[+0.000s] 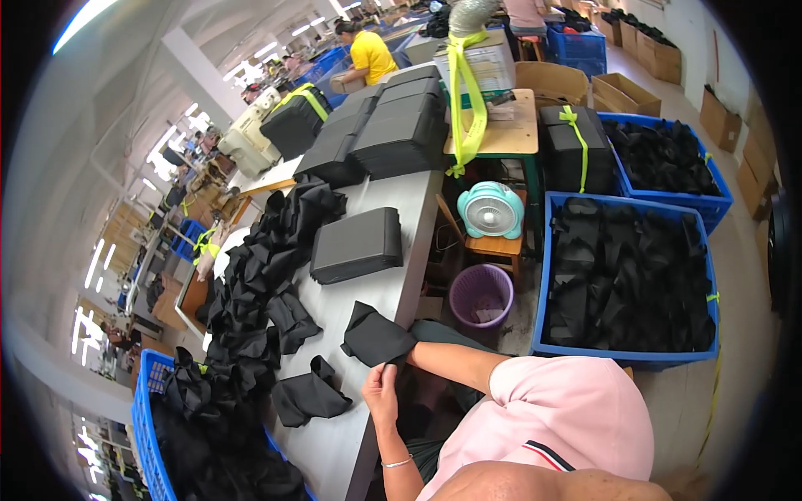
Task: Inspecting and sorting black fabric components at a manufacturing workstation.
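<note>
A black fabric piece, shaped like a pouch [378, 336], is held up over the near edge of the grey table [330, 305]. My left hand [382, 392] pinches its lower edge between closed fingertips. My right forearm [455, 363] reaches to the same piece, and the fabric covers my right hand, so its fingers are hidden. Two similar loose black pieces [311, 397] lie on the table to the left. Farther up the table sits a neat stack of flat black pieces [357, 244].
A long heap of crumpled black pieces [259, 267] runs along the table's left side into a blue crate [144, 409]. Tall black stacks [401, 125] stand at the far end. Right of me are a purple basket [482, 296], a teal fan [490, 210] and a filled blue crate [541, 284].
</note>
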The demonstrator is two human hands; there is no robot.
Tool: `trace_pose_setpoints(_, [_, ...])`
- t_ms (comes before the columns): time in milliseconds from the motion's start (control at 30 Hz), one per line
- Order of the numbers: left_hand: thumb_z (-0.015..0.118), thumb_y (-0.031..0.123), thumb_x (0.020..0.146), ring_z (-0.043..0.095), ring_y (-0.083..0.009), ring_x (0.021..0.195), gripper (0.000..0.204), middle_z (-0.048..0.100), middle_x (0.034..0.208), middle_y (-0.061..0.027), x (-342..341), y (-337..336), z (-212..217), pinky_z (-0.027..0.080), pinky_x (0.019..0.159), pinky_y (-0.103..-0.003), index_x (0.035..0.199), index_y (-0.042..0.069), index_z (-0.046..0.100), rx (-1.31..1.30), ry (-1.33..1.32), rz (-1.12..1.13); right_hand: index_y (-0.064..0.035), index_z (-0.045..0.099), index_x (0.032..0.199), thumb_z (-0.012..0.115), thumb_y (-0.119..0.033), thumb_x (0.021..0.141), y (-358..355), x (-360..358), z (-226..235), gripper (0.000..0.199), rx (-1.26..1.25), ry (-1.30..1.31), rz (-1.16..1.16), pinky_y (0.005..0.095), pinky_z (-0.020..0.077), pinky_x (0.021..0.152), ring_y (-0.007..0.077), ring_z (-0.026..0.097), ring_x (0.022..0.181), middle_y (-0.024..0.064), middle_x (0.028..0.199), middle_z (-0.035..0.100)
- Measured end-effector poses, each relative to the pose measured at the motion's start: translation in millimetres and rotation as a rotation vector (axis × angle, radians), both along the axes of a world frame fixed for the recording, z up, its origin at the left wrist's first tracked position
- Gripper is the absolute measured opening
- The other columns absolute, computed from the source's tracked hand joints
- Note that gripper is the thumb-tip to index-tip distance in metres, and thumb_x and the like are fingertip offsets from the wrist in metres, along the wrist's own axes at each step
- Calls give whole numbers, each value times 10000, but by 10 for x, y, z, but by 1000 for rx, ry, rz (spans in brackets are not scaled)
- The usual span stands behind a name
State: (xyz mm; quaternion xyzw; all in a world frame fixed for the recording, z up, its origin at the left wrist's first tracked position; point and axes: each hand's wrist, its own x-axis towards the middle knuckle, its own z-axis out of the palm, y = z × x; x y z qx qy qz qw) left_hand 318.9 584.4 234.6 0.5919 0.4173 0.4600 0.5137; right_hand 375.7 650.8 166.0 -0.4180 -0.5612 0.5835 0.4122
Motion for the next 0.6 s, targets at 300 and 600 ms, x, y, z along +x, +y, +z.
trace_pose_setpoints(300, [608, 153, 1003, 547, -82, 712, 216, 645, 814, -5, -520, 630, -434, 477, 646, -263, 894, -24, 671, 200, -82, 532, 24, 574, 991, 438, -141, 981, -444, -268, 202, 214, 28, 302, -256, 383, 455, 738, 140, 503, 779, 73, 851, 605])
trace_pose_setpoints(600, [611, 293, 996, 615, -175, 712, 354, 659, 768, -59, -2198, 816, -279, 541, 670, -354, 839, -21, 661, 337, 233, 1089, -13, 540, 1190, 596, -294, 1001, -1813, 692, 691, 343, -146, 489, 393, 333, 543, 824, 177, 690, 869, 149, 1244, 595])
